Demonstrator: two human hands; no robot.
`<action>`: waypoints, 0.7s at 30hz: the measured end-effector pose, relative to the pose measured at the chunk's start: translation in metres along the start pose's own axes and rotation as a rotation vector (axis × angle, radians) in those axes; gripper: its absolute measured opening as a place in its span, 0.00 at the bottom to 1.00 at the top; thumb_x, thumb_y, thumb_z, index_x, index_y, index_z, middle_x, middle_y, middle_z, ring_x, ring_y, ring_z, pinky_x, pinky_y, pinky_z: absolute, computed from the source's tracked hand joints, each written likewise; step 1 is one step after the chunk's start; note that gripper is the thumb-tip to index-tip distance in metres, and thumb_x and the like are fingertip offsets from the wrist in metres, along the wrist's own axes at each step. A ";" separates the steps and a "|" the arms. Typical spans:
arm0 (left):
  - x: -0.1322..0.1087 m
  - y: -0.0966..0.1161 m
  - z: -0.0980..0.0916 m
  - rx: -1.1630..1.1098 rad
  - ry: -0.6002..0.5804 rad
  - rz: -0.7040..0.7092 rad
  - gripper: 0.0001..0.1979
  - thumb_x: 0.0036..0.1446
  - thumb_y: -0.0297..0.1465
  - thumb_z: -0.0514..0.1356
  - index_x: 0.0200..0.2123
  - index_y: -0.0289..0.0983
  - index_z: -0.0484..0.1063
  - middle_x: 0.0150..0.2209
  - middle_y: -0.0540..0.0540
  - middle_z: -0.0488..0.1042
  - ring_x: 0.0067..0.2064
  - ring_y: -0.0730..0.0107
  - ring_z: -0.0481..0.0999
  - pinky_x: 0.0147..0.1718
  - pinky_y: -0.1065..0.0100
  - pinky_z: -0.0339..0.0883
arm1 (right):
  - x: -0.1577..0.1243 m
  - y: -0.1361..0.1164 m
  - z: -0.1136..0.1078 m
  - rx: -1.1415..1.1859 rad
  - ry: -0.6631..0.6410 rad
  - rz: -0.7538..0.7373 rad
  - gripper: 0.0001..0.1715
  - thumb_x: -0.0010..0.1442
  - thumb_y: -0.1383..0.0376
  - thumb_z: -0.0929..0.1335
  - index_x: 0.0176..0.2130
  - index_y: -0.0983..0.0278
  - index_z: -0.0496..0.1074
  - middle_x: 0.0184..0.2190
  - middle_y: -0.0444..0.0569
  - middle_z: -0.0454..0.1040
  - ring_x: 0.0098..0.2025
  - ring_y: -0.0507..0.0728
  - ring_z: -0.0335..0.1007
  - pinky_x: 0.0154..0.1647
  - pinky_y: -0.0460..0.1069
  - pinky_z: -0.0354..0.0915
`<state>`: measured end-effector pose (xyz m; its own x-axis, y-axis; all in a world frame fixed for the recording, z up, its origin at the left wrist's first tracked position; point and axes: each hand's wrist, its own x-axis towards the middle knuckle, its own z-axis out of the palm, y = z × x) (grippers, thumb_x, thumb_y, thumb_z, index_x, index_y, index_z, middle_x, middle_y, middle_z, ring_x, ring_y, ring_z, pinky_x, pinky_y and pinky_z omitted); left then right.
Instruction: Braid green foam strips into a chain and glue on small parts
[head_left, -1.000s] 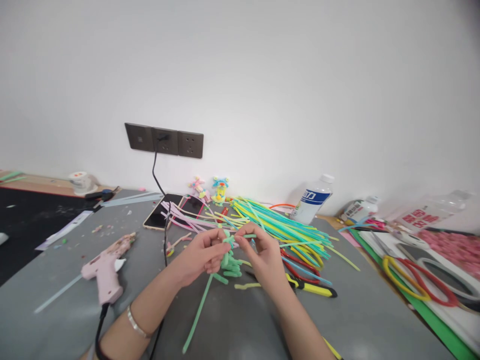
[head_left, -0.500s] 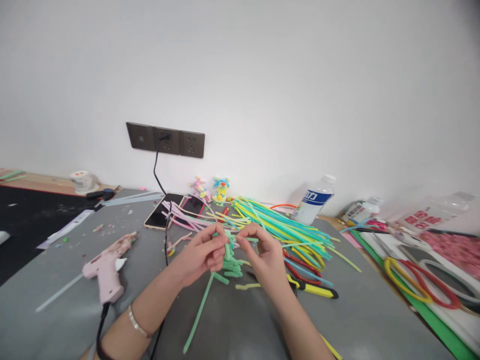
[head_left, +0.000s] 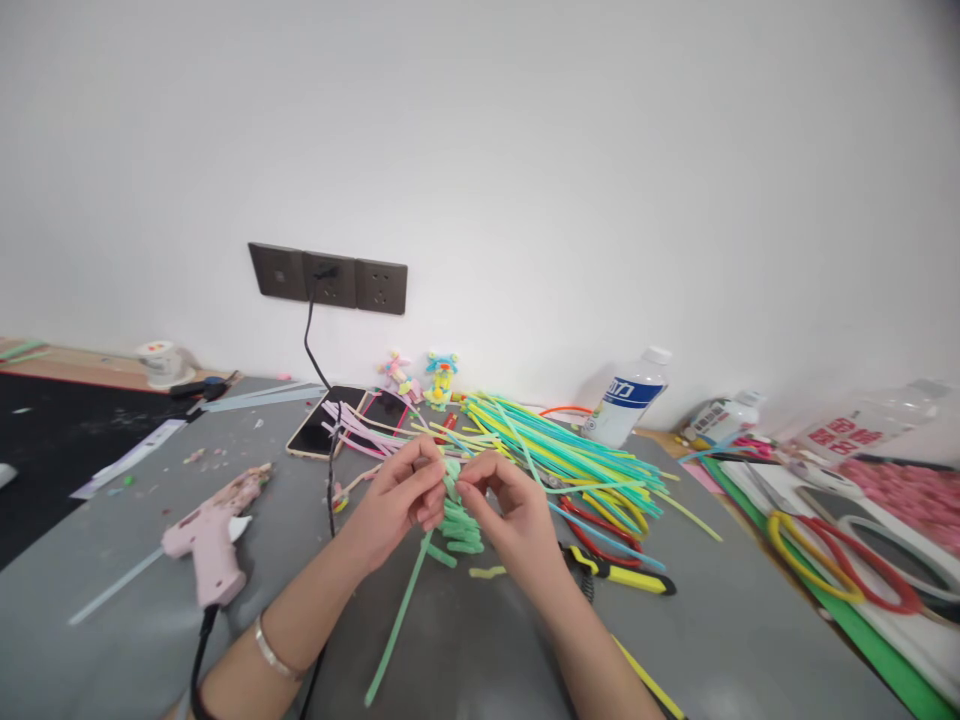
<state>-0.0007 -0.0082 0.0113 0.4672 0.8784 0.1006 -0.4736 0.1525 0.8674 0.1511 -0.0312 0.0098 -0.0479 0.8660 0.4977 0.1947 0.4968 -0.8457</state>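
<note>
Both of my hands meet over the grey table around a small piece of green pipe cleaner (head_left: pixel 451 478). The fingers of my left hand (head_left: pixel 401 500) are closed, pinching it from the left. From the other side, the thumb and forefinger of my right hand (head_left: pixel 517 515) come together on the green piece; its end is partly hidden by the fingers. Just below lie several short cut green pipe cleaner pieces (head_left: pixel 463 532). A longer green stem (head_left: pixel 397 625) runs toward me under my left hand, and a short yellow stem (head_left: pixel 487 573) sits beside my right wrist.
A pink glue gun (head_left: pixel 214 550) with its cord lies left. Behind my hands are a heap of coloured pipe cleaners (head_left: pixel 555 440), phones (head_left: pixel 322 425) and two small figures (head_left: pixel 441 380). Yellow-black pliers (head_left: pixel 622 573), a bottle (head_left: pixel 626 400) and scissors (head_left: pixel 817 565) are at right.
My right hand has moved slightly left, closer to my left hand. A green stem by the right fingers has shifted. The view has moved a little.
</note>
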 end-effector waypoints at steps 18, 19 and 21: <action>-0.001 0.000 0.001 0.120 -0.050 -0.054 0.13 0.57 0.37 0.64 0.29 0.36 0.66 0.18 0.58 0.57 0.18 0.82 0.54 0.19 0.77 0.51 | 0.003 -0.004 -0.015 -0.209 0.088 -0.075 0.06 0.62 0.65 0.66 0.32 0.62 0.68 0.27 0.45 0.70 0.30 0.55 0.66 0.33 0.48 0.61; -0.001 -0.001 0.001 0.100 -0.037 -0.042 0.12 0.57 0.37 0.64 0.29 0.36 0.66 0.17 0.58 0.57 0.18 0.82 0.54 0.19 0.77 0.51 | 0.003 -0.003 -0.013 -0.191 0.090 -0.064 0.06 0.62 0.65 0.66 0.31 0.62 0.68 0.27 0.45 0.70 0.30 0.55 0.66 0.33 0.48 0.62; 0.000 0.000 0.001 0.063 -0.008 -0.022 0.12 0.57 0.37 0.64 0.29 0.36 0.66 0.17 0.58 0.58 0.18 0.82 0.55 0.19 0.76 0.52 | 0.002 -0.002 -0.010 -0.145 0.085 -0.027 0.07 0.62 0.64 0.66 0.31 0.62 0.68 0.26 0.45 0.69 0.30 0.55 0.65 0.32 0.48 0.62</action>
<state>0.0001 -0.0086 0.0114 0.4831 0.8714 0.0847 -0.4150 0.1427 0.8986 0.1599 -0.0307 0.0147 0.0266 0.8417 0.5393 0.3337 0.5010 -0.7985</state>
